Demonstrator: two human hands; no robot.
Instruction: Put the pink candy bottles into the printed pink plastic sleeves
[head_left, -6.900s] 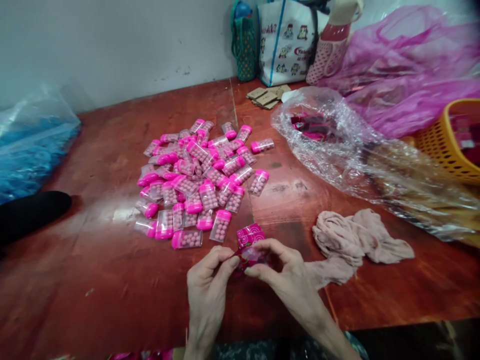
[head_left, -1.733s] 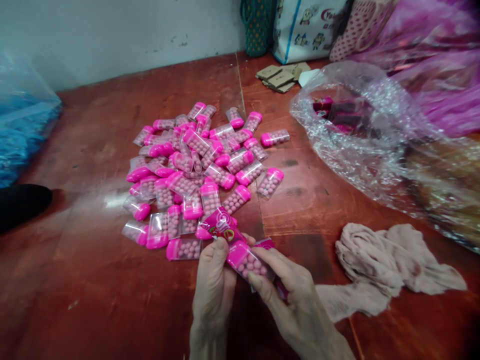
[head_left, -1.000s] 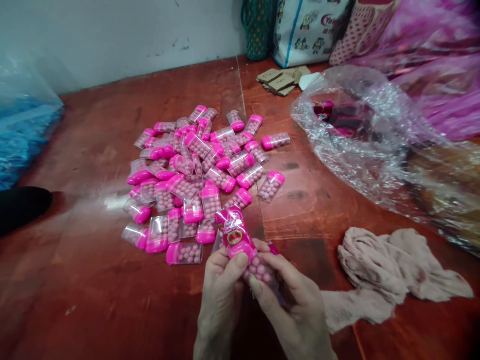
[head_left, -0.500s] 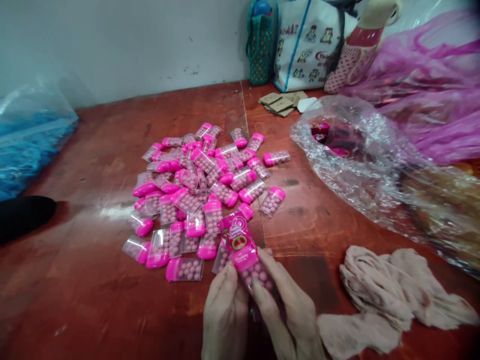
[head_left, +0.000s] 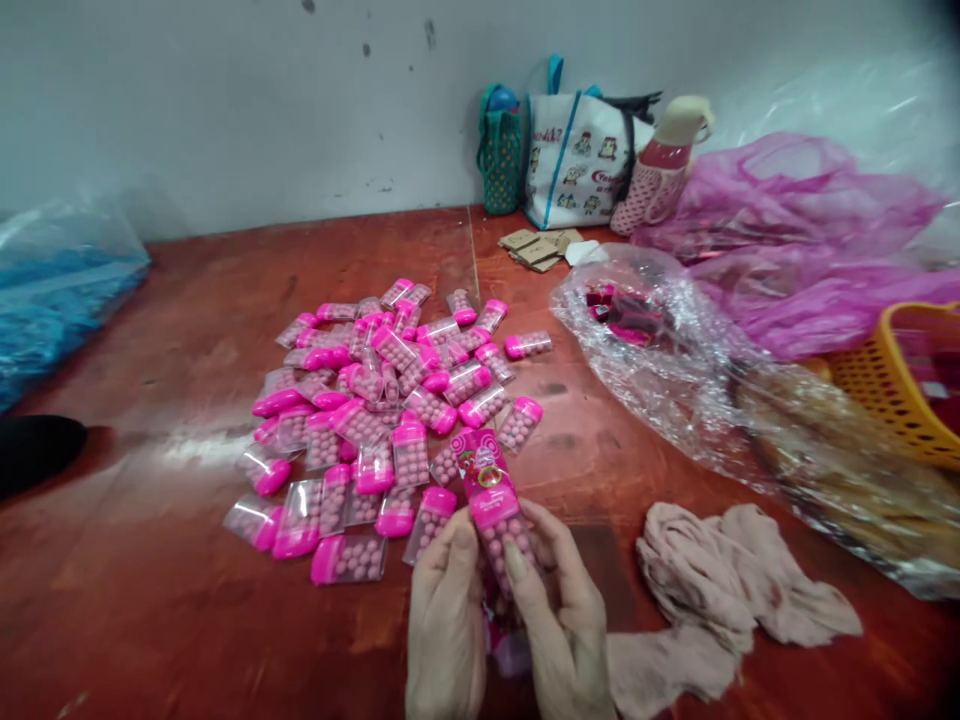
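Pinching the candy box (head_left: 501, 520) between both thumbs, the left hand (head_left: 445, 620) and right hand (head_left: 559, 620) should hold it square while the printed sleeve (head_left: 484, 468) slides evenly, just short of the candy pile (head_left: 390, 400) ahead.

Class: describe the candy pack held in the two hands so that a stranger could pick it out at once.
Start at the pile of pink-capped packs on the red table. Just nearer, both hands pinch one candy pack. It alone wears a printed pink label.

Both hands (head_left: 504, 620) gripping a pink candy case (head_left: 501, 500), pile of cases (head_left: 382, 400) on red table (head_left: 150, 560)
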